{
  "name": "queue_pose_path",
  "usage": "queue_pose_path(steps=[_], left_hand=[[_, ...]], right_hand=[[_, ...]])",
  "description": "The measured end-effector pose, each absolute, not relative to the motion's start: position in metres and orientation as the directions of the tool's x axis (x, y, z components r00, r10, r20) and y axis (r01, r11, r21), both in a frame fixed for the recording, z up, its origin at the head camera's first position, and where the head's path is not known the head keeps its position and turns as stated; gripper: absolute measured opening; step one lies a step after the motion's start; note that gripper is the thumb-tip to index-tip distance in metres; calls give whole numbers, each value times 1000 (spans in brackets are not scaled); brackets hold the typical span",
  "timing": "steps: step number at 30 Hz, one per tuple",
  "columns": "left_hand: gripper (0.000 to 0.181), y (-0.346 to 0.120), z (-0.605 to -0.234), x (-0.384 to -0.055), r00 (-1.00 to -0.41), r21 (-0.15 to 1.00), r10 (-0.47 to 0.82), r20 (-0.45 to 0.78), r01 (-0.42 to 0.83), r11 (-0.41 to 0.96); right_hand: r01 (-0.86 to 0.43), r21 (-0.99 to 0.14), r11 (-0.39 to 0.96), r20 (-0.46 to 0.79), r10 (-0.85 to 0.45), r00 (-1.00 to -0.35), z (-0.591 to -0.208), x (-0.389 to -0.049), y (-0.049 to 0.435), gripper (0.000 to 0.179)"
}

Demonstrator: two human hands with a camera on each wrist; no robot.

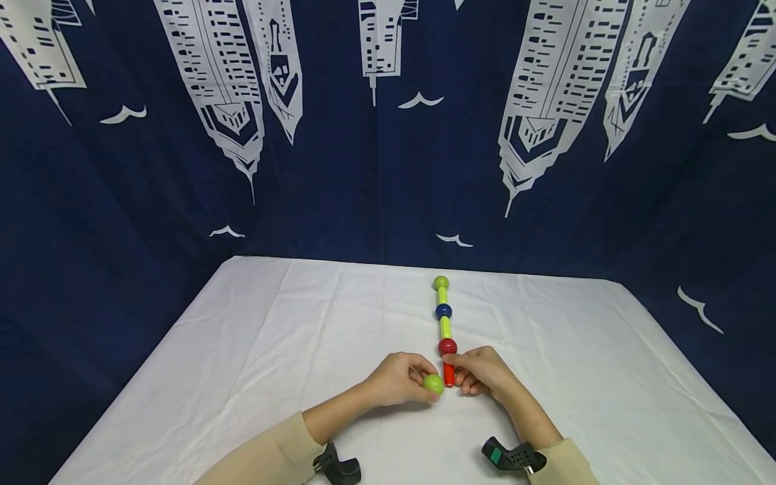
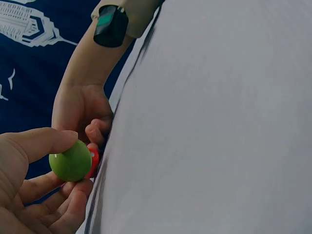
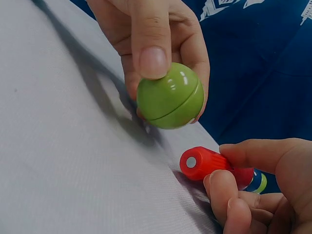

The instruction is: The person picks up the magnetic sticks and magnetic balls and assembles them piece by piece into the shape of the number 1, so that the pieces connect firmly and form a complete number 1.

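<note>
A green ball [image 3: 170, 97] is pinched between the thumb and fingers of my left hand [image 1: 400, 381]. Just to its right, my right hand [image 1: 485, 372] grips a red rod [image 1: 448, 374] with thumb and fingers. A round metal disc shows on the rod's near end in the right wrist view. Away from me, the rod continues into a straight chain: a red ball [image 1: 447, 346], a yellow-green rod [image 1: 445, 327], a dark blue ball [image 1: 444, 311], another yellow-green rod [image 1: 442, 295] and a green ball [image 1: 441, 283] at the far end. The held ball is close beside the red rod's near end.
A white cloth [image 1: 315, 323] covers the table beneath the chain. Behind it hangs a dark blue curtain [image 1: 376, 182] with white building prints. Black camera mounts [image 1: 515, 457] sit on both wrists, over beige sleeves [image 1: 267, 453].
</note>
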State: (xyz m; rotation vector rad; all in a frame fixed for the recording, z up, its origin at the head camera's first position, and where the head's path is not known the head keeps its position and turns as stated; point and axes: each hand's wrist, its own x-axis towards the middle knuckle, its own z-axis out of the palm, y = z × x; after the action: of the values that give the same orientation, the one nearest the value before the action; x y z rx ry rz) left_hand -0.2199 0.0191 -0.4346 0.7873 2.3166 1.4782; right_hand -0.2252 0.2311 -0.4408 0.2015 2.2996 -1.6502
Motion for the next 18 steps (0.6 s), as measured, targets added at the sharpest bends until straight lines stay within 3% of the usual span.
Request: queue_pose_path(steps=[8, 18], left_hand=[[30, 27, -438, -212, -795, 904, 604, 49, 293, 313], [31, 35, -444, -209, -815, 908, 574, 82, 298, 294]], right_hand=[[275, -905, 325, -320, -94, -943, -439, -225, 232, 36], [279, -905, 321, -320, -81, -944, -440, -225, 232, 37]])
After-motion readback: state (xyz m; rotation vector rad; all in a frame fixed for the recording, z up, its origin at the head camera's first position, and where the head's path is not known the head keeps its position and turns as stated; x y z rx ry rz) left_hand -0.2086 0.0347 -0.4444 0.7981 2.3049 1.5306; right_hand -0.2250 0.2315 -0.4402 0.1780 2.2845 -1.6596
